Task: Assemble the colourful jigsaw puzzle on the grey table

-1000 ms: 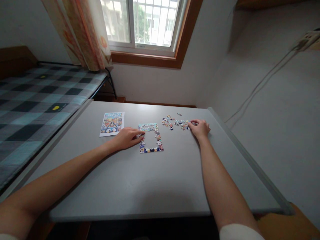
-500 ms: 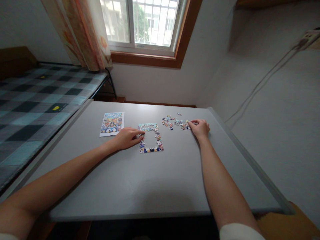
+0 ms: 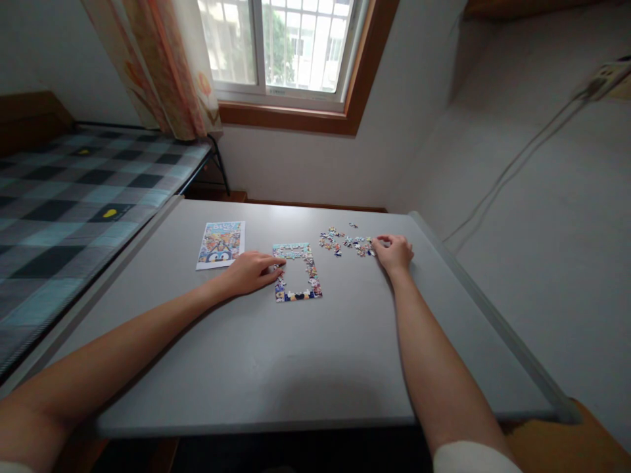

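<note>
The left hand (image 3: pixel 254 270), loosely spread, rests on the left edge of the puzzle (image 3: pixel 300 297), likely steadying it; the right hand (image 3: pixel 396 253) is narrow at the far-right pieces (image 3: pixel 363 246), grip unclear.

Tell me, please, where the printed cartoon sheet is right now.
In the head view, the printed cartoon sheet lies on the grey table, left of the partly assembled jigsaw puzzle, beside the left hand.

Arms (image 3: pixel 162 323) outstretched, hands (image 3: pixel 250 271) apart
</note>
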A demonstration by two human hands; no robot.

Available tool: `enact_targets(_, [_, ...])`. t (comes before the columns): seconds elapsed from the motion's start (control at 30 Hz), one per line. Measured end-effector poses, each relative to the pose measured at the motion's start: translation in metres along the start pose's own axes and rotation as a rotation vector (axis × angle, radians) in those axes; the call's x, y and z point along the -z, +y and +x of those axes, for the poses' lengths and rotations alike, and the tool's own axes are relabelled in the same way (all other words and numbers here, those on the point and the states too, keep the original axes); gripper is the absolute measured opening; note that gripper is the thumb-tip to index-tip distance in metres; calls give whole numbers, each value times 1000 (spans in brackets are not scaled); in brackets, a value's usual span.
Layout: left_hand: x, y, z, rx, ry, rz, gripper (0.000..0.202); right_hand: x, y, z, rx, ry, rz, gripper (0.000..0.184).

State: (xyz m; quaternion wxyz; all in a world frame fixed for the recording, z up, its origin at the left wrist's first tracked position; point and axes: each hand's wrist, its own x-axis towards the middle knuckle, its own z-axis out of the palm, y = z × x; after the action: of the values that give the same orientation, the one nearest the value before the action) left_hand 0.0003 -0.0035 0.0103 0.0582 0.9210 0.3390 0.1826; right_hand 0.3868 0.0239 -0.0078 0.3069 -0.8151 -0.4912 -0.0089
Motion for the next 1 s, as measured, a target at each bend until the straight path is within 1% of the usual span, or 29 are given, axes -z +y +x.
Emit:
enact_targets(0.2, [0, 0, 0, -1, 0, 7, 35, -2, -6, -3, 59, 18, 5, 33])
enact_targets(0.43, [0, 1, 0, -6, 13, 2, 34, -6, -33, -18, 242, -8, 4, 26])
enact_targets(0.57, [1, 2, 0, -10, 17, 5, 33, -7, -44, -27, 315, -39, -21, 24])
enact_targets(0.8, [-1, 0, -1, -10, 25, -2, 33, -7, -46, -30, 375, -53, -72, 28])
enact_targets(1.0, [0, 1, 0, -10, 18, 8, 34, -7, -45, -31, 373, -82, -94, 30])
